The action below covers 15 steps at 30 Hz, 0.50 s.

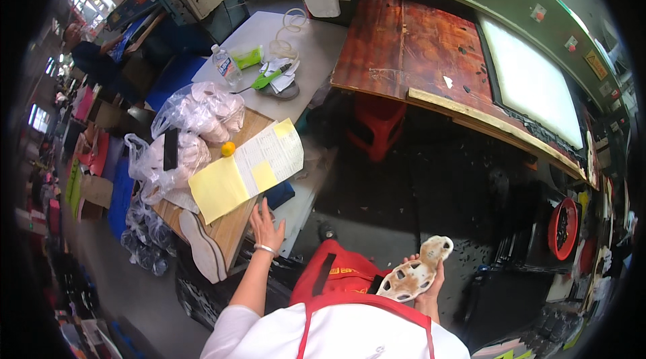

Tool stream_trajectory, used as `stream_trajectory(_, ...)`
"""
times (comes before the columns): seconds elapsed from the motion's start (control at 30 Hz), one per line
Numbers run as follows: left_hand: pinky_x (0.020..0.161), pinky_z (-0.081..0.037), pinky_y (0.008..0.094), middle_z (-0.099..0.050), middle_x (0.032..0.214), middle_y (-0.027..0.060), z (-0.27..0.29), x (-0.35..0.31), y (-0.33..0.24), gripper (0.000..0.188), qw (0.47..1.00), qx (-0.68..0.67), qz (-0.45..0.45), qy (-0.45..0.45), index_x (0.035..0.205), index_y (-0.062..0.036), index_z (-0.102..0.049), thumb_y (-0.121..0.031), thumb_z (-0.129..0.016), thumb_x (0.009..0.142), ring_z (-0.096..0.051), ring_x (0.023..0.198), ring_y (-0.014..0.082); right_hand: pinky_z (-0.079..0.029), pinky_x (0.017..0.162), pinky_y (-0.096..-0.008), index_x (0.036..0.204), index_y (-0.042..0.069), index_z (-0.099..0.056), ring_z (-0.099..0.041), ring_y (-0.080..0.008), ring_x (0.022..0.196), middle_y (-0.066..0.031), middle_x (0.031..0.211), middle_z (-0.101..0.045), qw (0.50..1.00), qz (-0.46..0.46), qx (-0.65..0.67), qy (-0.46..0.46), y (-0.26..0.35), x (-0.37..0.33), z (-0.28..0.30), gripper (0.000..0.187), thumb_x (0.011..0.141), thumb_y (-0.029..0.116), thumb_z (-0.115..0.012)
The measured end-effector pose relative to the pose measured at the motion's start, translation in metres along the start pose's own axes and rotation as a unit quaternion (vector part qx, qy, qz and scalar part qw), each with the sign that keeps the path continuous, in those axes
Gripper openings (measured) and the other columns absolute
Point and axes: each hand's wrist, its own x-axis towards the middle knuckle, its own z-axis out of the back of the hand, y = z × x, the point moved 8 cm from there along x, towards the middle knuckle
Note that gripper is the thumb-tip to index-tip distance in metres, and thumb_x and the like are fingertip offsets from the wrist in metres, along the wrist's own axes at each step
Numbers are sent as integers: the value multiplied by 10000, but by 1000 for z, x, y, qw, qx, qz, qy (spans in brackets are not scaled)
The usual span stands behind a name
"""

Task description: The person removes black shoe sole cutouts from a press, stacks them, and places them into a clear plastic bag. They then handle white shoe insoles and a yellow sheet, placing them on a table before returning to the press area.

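My right hand (431, 288) holds a pale shoe sole (416, 271) with oval cut-outs, raised in front of my chest above the dark floor. My left hand (266, 226) reaches out with fingers spread, close to the front edge of a wooden board (232, 228). On that board lie a yellow sheet (217, 189), a white printed form (272, 152) with a yellow note on it, and a small orange ball (229, 149). A flat beige insole shape (202, 248) rests at the board's near corner. I wear a red apron over a white top.
Clear plastic bags (192, 123) of pale parts sit on the left of the board. A white table (296, 46) behind carries a water bottle (225, 66), a green-handled tool and tubing. A red stool (377, 123) stands under a reddish workbench (417, 43). Another person sits far left.
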Motion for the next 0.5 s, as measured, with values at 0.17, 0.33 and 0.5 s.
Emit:
stream_trajectory(0.17, 1011, -340, 502, -429, 1258, 309, -25, 85, -37, 898, 996, -83, -3, -30, 1458, -30, -214, -205, -732, 745, -415, 1164, 461, -478, 914, -450, 1032, -33, -579, -613, -333, 945, -162, 967, -646, 996, 54, 38, -56, 42, -18, 17, 636, 871, 574, -476)
stream_trajectory(0.33, 942, -399, 488, -523, 1138, 342, -83, 221, -51, 1016, 989, -121, 70, -46, 1466, -7, -114, -329, -747, 741, -501, 1057, 472, -461, 926, -442, 1061, -4, -571, -611, -300, 949, -135, 980, -635, 980, 126, 42, -149, 71, -24, 47, 644, 876, 599, -444)
stream_trajectory(0.5, 1025, -333, 491, -459, 1233, 342, -131, 354, -26, 1109, 969, -71, 224, -81, 1483, -66, -95, -436, -772, 687, -444, 1169, 450, -425, 993, -434, 1107, 30, -567, -601, -275, 989, -101, 1009, -628, 961, 192, 31, -196, 93, 10, 35, 631, 874, 609, -474)
